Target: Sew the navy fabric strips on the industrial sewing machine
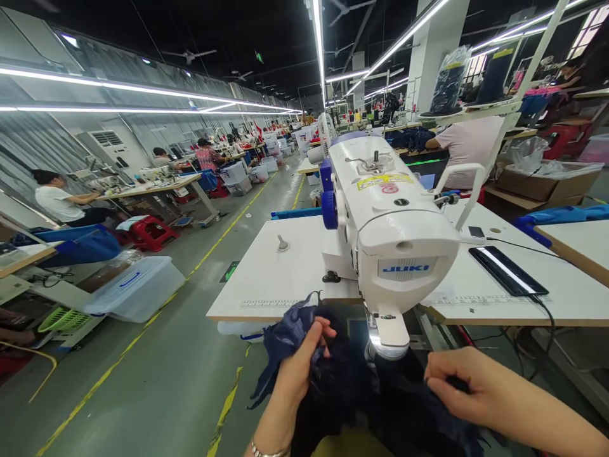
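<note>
A white JUKI sewing machine [404,241] stands in front of me, its narrow lower end lit above dark navy fabric [290,336]. On the left, my left hand [304,355] has its fingers curled round a bunched part of that fabric. My right hand [459,384] is closed at the right of the machine's lower end, pinching the dark cloth between thumb and fingers. The cloth hangs in folds between both hands and over my lap. Where it passes under the machine, the details are too dark to make out.
The white tabletop [285,273] carries a small metal piece [282,244] at left and a phone [508,271] with a cable at right. Thread cones [495,75] stand above. A plastic bin [133,289] lies by the aisle. Co-workers sit at other machines.
</note>
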{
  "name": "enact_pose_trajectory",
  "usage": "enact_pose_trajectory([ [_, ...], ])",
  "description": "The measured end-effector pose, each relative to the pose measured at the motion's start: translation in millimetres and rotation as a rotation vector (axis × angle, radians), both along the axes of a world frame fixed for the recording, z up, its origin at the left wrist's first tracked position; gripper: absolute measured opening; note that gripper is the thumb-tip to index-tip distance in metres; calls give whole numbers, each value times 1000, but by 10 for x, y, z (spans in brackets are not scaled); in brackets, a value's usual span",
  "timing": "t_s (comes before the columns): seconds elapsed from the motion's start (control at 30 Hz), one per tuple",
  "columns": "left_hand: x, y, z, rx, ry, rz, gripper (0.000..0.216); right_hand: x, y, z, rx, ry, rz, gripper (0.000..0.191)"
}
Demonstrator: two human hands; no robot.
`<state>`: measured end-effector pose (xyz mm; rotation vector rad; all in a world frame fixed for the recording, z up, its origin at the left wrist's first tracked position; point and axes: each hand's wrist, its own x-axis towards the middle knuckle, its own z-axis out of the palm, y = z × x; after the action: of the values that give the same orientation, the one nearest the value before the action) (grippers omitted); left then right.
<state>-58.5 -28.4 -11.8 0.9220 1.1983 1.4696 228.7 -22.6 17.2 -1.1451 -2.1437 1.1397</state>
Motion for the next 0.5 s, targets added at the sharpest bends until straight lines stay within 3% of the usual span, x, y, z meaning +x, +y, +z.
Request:
enact_pose_trajectory([
  [0.13,173,-250,-32,-133,95,-435,45,-357,-78,56,-44,-46,95,32],
  [0.17,221,-307,-40,-185,99,-482,47,-437,-94,81,-51,-50,121,30],
  [0.3,270,-358,-48,-272,154,-414,35,-522,-91,155,-32,-92,147,28],
  [0.4,207,-231,-26,-233,177,-445,27,-407,22,144,21,-120,50,32],
  [0.5,234,-43,-12,-171,152,-340,24,-315,204,56,72,-84,-74,35],
])
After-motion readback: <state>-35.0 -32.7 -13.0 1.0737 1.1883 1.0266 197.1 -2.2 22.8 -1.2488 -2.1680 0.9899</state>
